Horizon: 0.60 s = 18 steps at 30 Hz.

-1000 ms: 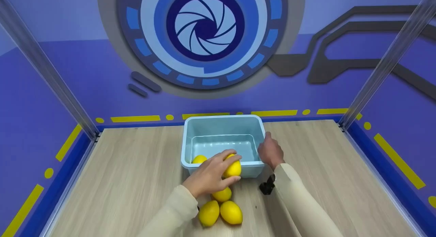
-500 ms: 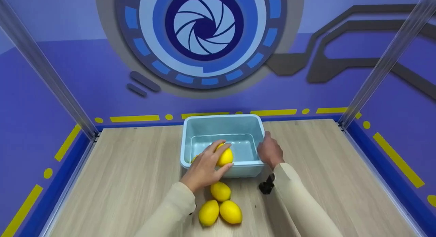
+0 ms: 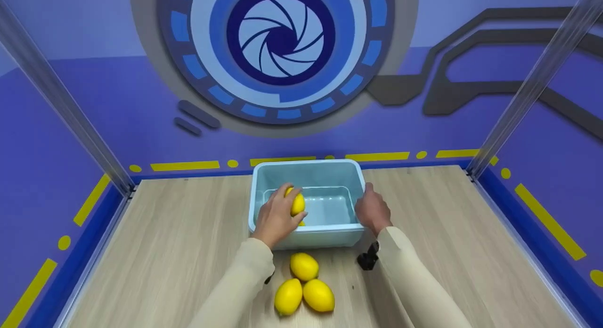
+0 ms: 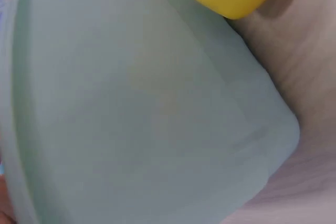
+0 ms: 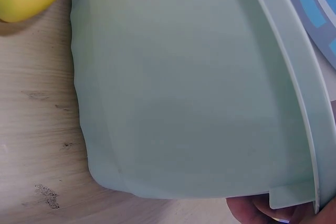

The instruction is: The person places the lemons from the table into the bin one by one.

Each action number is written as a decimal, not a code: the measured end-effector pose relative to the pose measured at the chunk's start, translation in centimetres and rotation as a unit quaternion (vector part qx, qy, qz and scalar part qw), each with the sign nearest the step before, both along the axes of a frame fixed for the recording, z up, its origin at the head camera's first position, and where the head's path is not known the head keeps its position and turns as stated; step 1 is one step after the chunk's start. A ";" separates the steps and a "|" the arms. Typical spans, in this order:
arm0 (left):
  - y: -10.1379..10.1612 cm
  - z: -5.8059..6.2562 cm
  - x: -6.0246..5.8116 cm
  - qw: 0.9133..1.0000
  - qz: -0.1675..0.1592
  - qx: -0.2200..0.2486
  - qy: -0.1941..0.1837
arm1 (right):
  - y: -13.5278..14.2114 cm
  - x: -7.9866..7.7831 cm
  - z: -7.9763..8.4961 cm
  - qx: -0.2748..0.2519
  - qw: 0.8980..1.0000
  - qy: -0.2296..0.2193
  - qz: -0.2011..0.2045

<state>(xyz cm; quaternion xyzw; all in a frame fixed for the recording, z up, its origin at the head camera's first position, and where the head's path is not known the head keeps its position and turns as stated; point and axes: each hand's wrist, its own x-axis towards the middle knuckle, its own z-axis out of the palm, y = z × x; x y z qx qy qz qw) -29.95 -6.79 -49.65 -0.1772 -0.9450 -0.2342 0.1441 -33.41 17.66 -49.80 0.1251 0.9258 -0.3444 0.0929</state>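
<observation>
A light blue plastic bin [image 3: 325, 228] stands at the back middle of the table. My left hand [image 3: 273, 219] reaches over its front rim and grips a yellow lemon [image 3: 298, 204] inside it, thumb on the near side. Just below that lemon, a sliver of another lemon [image 3: 302, 223] shows behind the rim. My right hand [image 3: 373, 209] holds the bin's right rim, and its curled fingers [image 5: 247, 211] show under the rim in the right wrist view. In front of the bin lie a lemon [image 3: 304, 266] and, nearer me, two more lemons side by side.
A patterned purple-blue wall [image 3: 226, 144] rises right behind the bin, with side walls left and right. Clear upright posts [image 3: 527, 92] stand at the back corners. The wooden table top [image 3: 188, 233] extends on both sides of the bin.
My left hand has carried the lemon forward and to the left, from over the front rim into the bin. The right hand has kept its place on the rim.
</observation>
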 end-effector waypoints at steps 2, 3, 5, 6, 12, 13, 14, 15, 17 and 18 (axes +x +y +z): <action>0.2 -0.1 -0.3 1.000 0.022 0.008 -0.009 | 0.0 0.1 0.1 -0.003 1.000 -0.004 -0.001; 0.2 -0.1 -0.4 0.999 0.034 0.014 -0.015 | 0.1 0.1 0.1 -0.004 1.000 -0.006 -0.002; 0.2 -0.2 -0.5 0.997 0.061 0.029 -0.030 | 0.0 0.1 0.1 -0.008 1.000 -0.011 0.001; 0.1 -0.3 -0.6 0.996 0.072 0.038 -0.039 | -0.1 0.1 0.2 -0.011 1.000 -0.013 0.001; 0.0 -0.5 -0.8 0.992 0.085 0.056 -0.080 | 0.0 0.2 0.1 -0.021 0.999 -0.029 -0.006; 0.0 -0.5 -0.8 0.991 0.083 0.057 -0.085 | 0.0 0.2 0.1 -0.022 0.999 -0.033 -0.007; 0.0 -0.4 -0.8 0.991 0.081 0.057 -0.089 | 0.0 0.1 0.2 -0.022 0.999 -0.035 -0.007; 0.0 -0.4 -0.9 0.991 0.081 0.058 -0.095 | 0.0 0.1 0.2 -0.024 0.999 -0.038 -0.007; 0.0 -0.2 -1.0 0.990 0.079 0.060 -0.103 | 0.0 -0.1 0.4 -0.026 0.999 -0.043 -0.010; 0.1 -0.1 -1.0 0.990 0.078 0.060 -0.105 | 0.0 -0.2 0.5 -0.027 0.999 -0.045 -0.012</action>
